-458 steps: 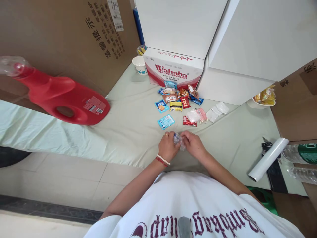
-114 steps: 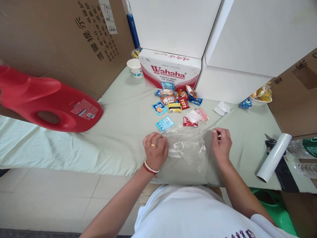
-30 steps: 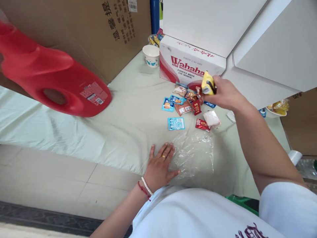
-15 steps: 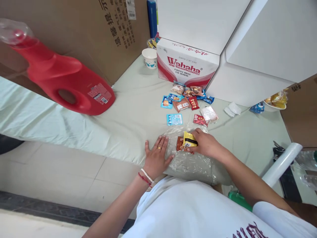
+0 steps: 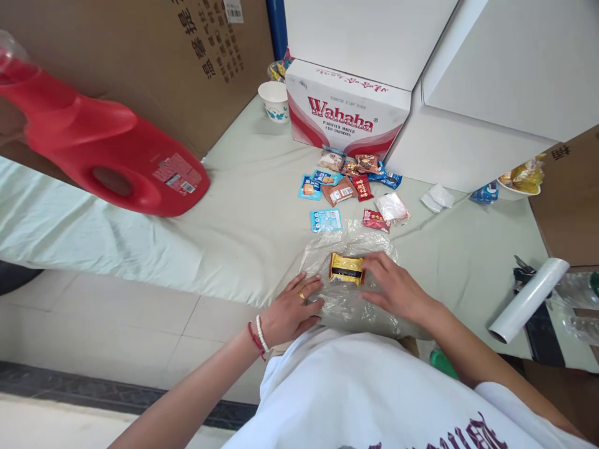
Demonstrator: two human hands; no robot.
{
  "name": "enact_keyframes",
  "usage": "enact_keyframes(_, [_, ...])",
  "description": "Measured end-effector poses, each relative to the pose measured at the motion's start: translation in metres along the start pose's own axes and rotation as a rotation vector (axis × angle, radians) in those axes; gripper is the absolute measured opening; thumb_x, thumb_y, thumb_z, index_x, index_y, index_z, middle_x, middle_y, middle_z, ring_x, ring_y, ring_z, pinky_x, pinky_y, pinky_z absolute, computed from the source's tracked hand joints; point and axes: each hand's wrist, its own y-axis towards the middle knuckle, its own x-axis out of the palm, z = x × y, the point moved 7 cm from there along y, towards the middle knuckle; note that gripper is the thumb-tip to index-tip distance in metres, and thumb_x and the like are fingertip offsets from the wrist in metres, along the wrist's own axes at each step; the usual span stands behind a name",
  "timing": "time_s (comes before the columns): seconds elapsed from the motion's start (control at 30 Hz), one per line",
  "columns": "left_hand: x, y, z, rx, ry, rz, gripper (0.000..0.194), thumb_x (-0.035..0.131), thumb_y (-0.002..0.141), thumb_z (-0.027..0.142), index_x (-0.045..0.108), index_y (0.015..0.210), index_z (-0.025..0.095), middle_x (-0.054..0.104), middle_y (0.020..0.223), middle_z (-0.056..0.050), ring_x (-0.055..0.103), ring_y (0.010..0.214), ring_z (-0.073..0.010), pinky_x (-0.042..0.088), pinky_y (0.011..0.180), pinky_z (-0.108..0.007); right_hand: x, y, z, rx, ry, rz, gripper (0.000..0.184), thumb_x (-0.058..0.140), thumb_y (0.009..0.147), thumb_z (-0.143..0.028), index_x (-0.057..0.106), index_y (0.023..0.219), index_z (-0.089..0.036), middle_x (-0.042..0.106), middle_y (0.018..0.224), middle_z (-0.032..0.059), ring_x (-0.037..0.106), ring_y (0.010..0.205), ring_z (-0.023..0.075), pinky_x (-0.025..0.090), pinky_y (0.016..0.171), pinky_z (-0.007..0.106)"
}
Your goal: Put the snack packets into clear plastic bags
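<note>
A yellow snack packet [image 5: 346, 269] with a black band lies on a clear plastic sheet [image 5: 355, 305], covering most of a brown-red packet whose edges peek out beneath it. Just right of the packet is my right hand [image 5: 395, 287], fingers apart and holding nothing. My left hand [image 5: 294, 305] rests on the left part of the sheet with its fingers spread. Beyond the sheet are a light-blue packet [image 5: 326, 220], a red packet [image 5: 375, 220] and a white packet [image 5: 392, 207]. Farther back sits a pile of several snack packets, among them a brown one [image 5: 339, 191].
A Wahaha water carton [image 5: 346, 112] and a paper cup [image 5: 275, 103] stand at the back. To the left is a big red jug [image 5: 116, 149]. On the right are white folded tissues [image 5: 437, 197], a snack bowl [image 5: 521, 187] and a roll of film [image 5: 528, 301].
My right hand has let go of the yellow packet, which now lies flat over the brown-red one. My left hand has turned and stays on the sheet. The camera view has shifted slightly.
</note>
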Motion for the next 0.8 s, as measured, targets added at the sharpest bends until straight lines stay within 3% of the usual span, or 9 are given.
enact_keyframes(0.1, [-0.001, 0.001, -0.010, -0.049, -0.114, -0.005, 0.018, 0.057, 0.095, 0.027, 0.073, 0.103, 0.025, 0.065, 0.136, -0.011, 0.049, 0.143, -0.0248, 0.031, 0.125, -0.049, 0.022, -0.043, 0.004, -0.170, 0.064, -0.096, 0.042, 0.074, 0.089, -0.036, 0.061, 0.126, -0.024, 0.060, 0.131, 0.0120, 0.054, 0.122, 0.0309, 0.049, 0.101, 0.049])
enact_keyframes(0.2, [-0.004, 0.005, -0.021, -0.124, -0.252, 0.005, 0.024, 0.047, 0.099, 0.022, 0.071, 0.100, 0.025, 0.071, 0.127, -0.008, 0.057, 0.135, -0.0204, 0.036, 0.122, -0.044, 0.035, -0.067, 0.015, -0.176, 0.140, -0.050, 0.018, 0.062, 0.097, -0.026, 0.067, 0.114, -0.025, 0.061, 0.132, 0.0107, 0.052, 0.125, 0.0282, 0.046, 0.105, 0.048])
enact_keyframes(0.27, [-0.009, 0.009, -0.029, -0.189, -0.355, 0.020, 0.026, 0.041, 0.102, 0.024, 0.067, 0.107, 0.024, 0.074, 0.119, -0.008, 0.063, 0.127, -0.0190, 0.041, 0.118, -0.041, 0.034, -0.069, 0.020, -0.159, 0.244, -0.007, 0.016, 0.052, 0.102, -0.025, 0.068, 0.104, -0.025, 0.065, 0.125, 0.0098, 0.056, 0.120, 0.0251, 0.048, 0.103, 0.044])
enact_keyframes(0.47, [-0.029, 0.030, -0.061, -0.437, -0.463, 0.039, 0.034, 0.028, 0.105, 0.042, 0.056, 0.100, 0.022, 0.071, 0.092, -0.006, 0.068, 0.086, -0.0193, 0.052, 0.080, -0.032, 0.000, -0.039, 0.047, 0.142, 0.570, 0.091, 0.027, 0.048, 0.103, -0.046, 0.060, 0.097, -0.023, 0.066, 0.086, 0.0032, 0.062, 0.078, 0.0175, 0.052, 0.075, 0.031])
enact_keyframes(0.53, [-0.035, 0.042, -0.064, -0.410, -0.448, 0.027, 0.035, 0.039, 0.101, 0.051, 0.055, 0.107, 0.021, 0.070, 0.095, -0.006, 0.068, 0.088, -0.0208, 0.051, 0.082, -0.033, -0.004, -0.028, 0.061, 0.272, 0.677, 0.106, 0.034, 0.050, 0.100, -0.054, 0.056, 0.092, -0.022, 0.060, 0.075, -0.0010, 0.057, 0.064, 0.0150, 0.049, 0.063, 0.028])
enact_keyframes(0.6, [-0.037, 0.053, -0.063, -0.336, -0.384, -0.011, 0.056, 0.062, 0.086, 0.060, 0.054, 0.125, 0.021, 0.071, 0.107, -0.008, 0.068, 0.100, -0.0249, 0.048, 0.091, -0.036, -0.003, -0.019, 0.075, 0.379, 0.730, 0.094, 0.036, 0.051, 0.095, -0.058, 0.053, 0.089, -0.022, 0.057, 0.071, -0.0029, 0.052, 0.056, 0.0135, 0.045, 0.054, 0.026])
enact_keyframes(0.67, [-0.036, 0.060, -0.064, -0.310, -0.306, -0.022, 0.066, 0.072, 0.078, 0.055, 0.055, 0.132, 0.022, 0.072, 0.111, -0.008, 0.067, 0.104, -0.0269, 0.046, 0.095, -0.038, 0.000, -0.013, 0.088, 0.453, 0.700, 0.048, 0.035, 0.051, 0.093, -0.057, 0.052, 0.087, -0.023, 0.057, 0.068, -0.0038, 0.050, 0.052, 0.0131, 0.041, 0.050, 0.025])
enact_keyframes(0.77, [-0.033, 0.064, -0.071, -0.374, -0.315, 0.036, 0.027, 0.051, 0.092, 0.038, 0.069, 0.106, 0.022, 0.074, 0.097, -0.006, 0.068, 0.093, -0.0220, 0.045, 0.088, -0.035, -0.007, -0.005, 0.096, 0.458, 0.434, -0.078, 0.032, 0.047, 0.094, -0.050, 0.055, 0.081, -0.022, 0.057, 0.063, -0.0029, 0.052, 0.054, 0.0145, 0.040, 0.054, 0.025])
enact_keyframes(0.8, [-0.031, 0.064, -0.075, -0.412, -0.326, 0.061, 0.027, 0.046, 0.094, 0.034, 0.069, 0.093, 0.021, 0.073, 0.088, -0.005, 0.067, 0.086, -0.0204, 0.045, 0.083, -0.033, -0.014, 0.000, 0.096, 0.446, 0.282, -0.100, 0.032, 0.047, 0.095, -0.047, 0.057, 0.079, -0.021, 0.059, 0.065, -0.0014, 0.054, 0.059, 0.0156, 0.040, 0.057, 0.025])
